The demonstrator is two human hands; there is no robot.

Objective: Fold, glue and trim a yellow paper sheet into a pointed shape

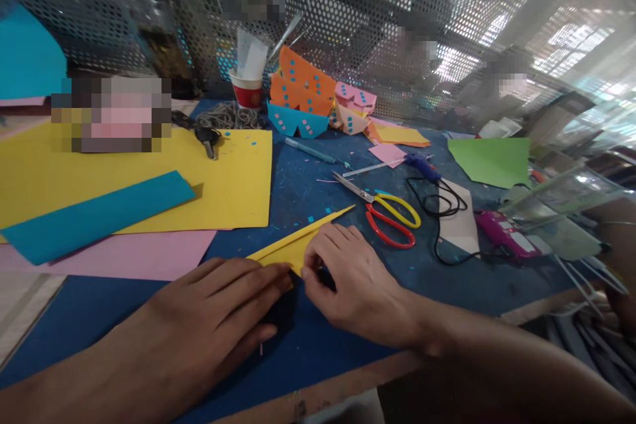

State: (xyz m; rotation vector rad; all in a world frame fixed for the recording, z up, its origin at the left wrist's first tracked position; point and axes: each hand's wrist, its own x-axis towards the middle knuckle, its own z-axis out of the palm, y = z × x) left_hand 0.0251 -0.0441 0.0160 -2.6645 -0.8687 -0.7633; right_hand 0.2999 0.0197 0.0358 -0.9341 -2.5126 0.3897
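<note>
A narrow folded piece of yellow paper (288,253) lies slantwise on the blue tabletop, its pointed end toward the scissors. Flat across its near end rests my left hand (218,318), fingers stretched out and pressing it down. My right hand (352,278) is curled at the paper's right side, with thumb and forefinger bent together at its edge; the other fingers partly cover the strip. Just beyond my right hand are scissors (370,199) with red and yellow handles, blades parted. Small blue paper squares (311,219) lie beside the fold.
Yellow sheets (238,179), a pink sheet (163,255) and a blue folded strip (99,215) lie left. Behind are a pen (311,150), folded orange paper pieces (301,94) and a red-white cup (247,89). A corded glue gun (422,167) and purple device (507,235) are right.
</note>
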